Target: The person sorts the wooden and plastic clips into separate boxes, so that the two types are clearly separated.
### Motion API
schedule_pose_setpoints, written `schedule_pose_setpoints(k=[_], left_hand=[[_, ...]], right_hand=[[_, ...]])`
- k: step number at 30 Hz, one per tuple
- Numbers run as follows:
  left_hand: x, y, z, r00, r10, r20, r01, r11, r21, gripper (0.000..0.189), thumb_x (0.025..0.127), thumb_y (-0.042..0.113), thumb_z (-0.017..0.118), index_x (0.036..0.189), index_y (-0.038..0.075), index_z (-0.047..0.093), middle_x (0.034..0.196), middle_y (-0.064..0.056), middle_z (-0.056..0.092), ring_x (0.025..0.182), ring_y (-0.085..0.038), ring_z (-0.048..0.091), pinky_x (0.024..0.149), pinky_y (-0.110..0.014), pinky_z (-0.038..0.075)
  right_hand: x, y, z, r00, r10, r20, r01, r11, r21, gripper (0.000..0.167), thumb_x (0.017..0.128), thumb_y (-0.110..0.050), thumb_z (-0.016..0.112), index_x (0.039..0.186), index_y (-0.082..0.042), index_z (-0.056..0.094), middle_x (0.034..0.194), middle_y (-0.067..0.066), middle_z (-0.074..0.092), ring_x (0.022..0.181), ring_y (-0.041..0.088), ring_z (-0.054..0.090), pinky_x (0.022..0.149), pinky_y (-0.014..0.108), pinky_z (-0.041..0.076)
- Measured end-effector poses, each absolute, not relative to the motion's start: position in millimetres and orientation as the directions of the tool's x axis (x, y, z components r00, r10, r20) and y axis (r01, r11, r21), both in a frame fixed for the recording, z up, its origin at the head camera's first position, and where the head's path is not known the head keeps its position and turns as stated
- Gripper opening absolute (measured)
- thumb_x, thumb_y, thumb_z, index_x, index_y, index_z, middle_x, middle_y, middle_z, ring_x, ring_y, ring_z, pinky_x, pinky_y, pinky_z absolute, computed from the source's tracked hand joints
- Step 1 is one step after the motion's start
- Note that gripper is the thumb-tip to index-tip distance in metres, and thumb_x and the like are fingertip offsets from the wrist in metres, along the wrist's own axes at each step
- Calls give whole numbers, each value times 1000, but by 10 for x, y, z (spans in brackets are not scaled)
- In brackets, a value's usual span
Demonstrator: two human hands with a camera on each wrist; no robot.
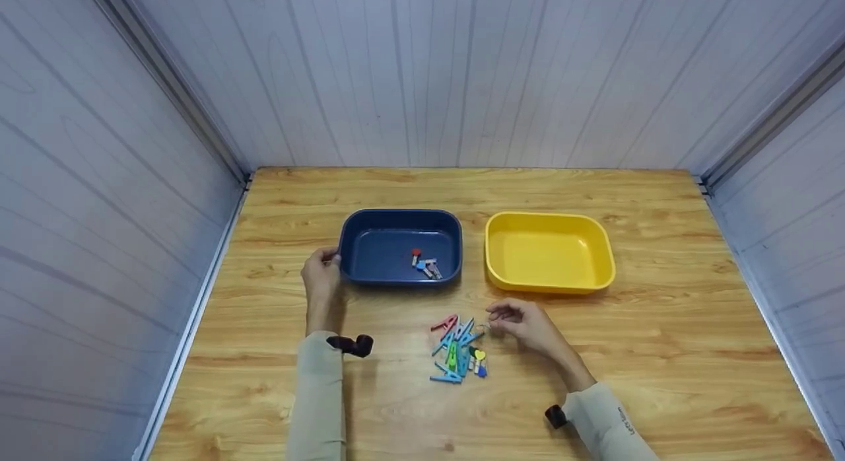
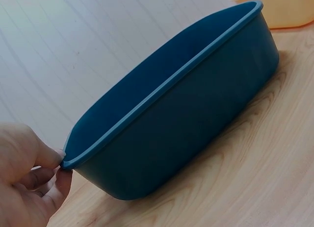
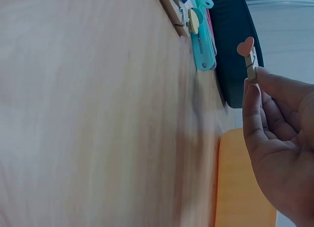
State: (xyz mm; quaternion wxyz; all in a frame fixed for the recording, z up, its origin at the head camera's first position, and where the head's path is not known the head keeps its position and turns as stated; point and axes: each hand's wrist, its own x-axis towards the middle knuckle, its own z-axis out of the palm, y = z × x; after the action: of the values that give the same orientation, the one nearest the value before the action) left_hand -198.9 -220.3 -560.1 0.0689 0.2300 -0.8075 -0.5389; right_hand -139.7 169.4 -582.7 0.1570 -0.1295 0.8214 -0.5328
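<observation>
My left hand pinches the rim of the blue basin at its left end, thumb over the edge in the left wrist view. Inside that basin, toward its right front, lie several small wooden clothespins with coloured tops, one of them red. My right hand is raised beside the pile, and in the right wrist view its thumb and finger pinch a small wooden clothespin with an orange-pink heart on top. Left of that hand, a pile of plastic clothespins in blue, green and pink lies with several small wooden heart clothespins.
A yellow basin stands to the right of the blue one, with a narrow gap between them. Both rest on a wood-grain table. Pale panelled walls enclose the table at the back and sides.
</observation>
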Motion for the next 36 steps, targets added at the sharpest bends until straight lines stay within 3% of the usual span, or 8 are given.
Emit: schedule_pose_setpoints(k=[3,10,17,23,26,31,36], left_hand=[[-1987,-2208,-5599,-887,-443,-135,-298,324,898,24,95,4,52,115,-3,63,111,-20,63,102,-28,57,90,-37,45],[-1977,-2201,-5602,-886,-445,-127,-294,331,897,24,95,4,52,115,-3,63,111,-21,63,103,-29,58,88,-37,46],[-1986,-2197,-5608,-873,-445,-198,-330,241,913,24,96,4,50,116,-1,62,110,-18,62,100,-25,55,82,-32,46],[-1987,-2195,-5603,-865,-448,-228,-349,209,913,23,96,4,50,116,0,62,110,-16,61,98,-23,54,80,-29,45],[-1988,-2193,-5600,-865,-450,-223,-348,215,913,23,96,4,50,116,0,62,110,-16,61,98,-23,54,79,-29,45],[-1994,-2191,-5592,-870,-437,-228,-342,202,918,24,96,4,49,116,-1,61,112,-18,61,101,-25,55,83,-31,46],[-2003,-2207,-5597,-884,-436,-167,-317,300,900,24,96,4,50,117,-3,61,115,-21,61,106,-30,57,91,-38,47]], right_hand=[[-1380,1647,-5671,-913,-393,-107,-57,383,-922,26,87,-4,67,112,3,65,100,18,68,91,27,64,78,22,53],[-1440,1623,-5720,-919,-387,-76,-70,349,-935,24,87,-10,69,110,-4,67,99,11,69,90,16,64,79,19,52],[-1417,1505,-5427,-917,-392,-75,-69,340,-938,24,87,-2,67,110,3,65,102,21,68,93,30,64,80,20,53],[-1424,1424,-5238,-915,-394,-82,-65,346,-936,22,88,-4,66,110,-1,66,103,21,67,94,28,63,80,19,52],[-1449,1383,-5212,-918,-387,-86,-47,323,-945,24,89,-3,65,112,3,65,106,22,67,95,28,63,81,18,52],[-1511,1285,-5181,-935,-353,-33,-71,278,-958,26,88,-2,66,112,7,63,109,25,66,96,29,65,82,20,53],[-1577,1192,-5157,-958,-286,9,-86,258,-962,27,86,-3,68,111,6,64,104,23,67,93,24,64,80,19,53]])
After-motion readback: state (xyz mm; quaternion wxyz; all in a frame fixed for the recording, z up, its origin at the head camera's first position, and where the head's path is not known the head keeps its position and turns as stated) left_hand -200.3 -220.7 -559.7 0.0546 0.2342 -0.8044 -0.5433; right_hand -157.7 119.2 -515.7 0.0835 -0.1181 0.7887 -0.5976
